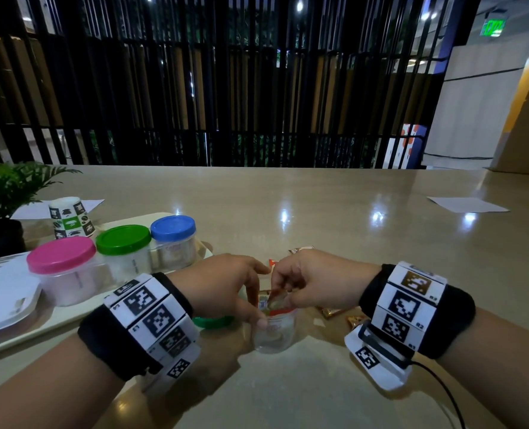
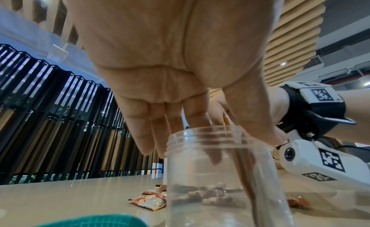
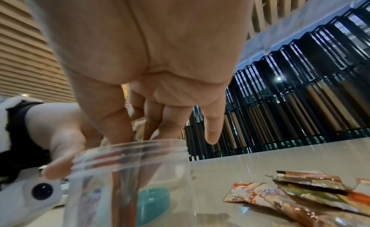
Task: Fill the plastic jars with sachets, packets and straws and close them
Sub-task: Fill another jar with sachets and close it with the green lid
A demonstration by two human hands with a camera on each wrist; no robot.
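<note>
A clear plastic jar (image 1: 275,335) stands open on the table in front of me. My left hand (image 1: 253,305) grips it near the rim, thumb on the near side and fingers round the far side. My right hand (image 1: 283,294) reaches into the mouth from above and pinches a sachet (image 1: 277,303) that stands in the jar with others. The left wrist view shows the jar (image 2: 220,175) under my left hand (image 2: 192,119). In the right wrist view my right hand (image 3: 138,135) dips into the jar (image 3: 130,175). The jar's green lid (image 1: 212,322) lies just left of it.
Loose sachets (image 1: 328,311) (image 3: 280,197) lie right of and behind the jar. A tray (image 1: 15,332) at the left carries three closed jars with pink (image 1: 62,253), green (image 1: 123,239) and blue (image 1: 173,227) lids. Behind them stand a paper cup (image 1: 71,219) and a plant (image 1: 6,187).
</note>
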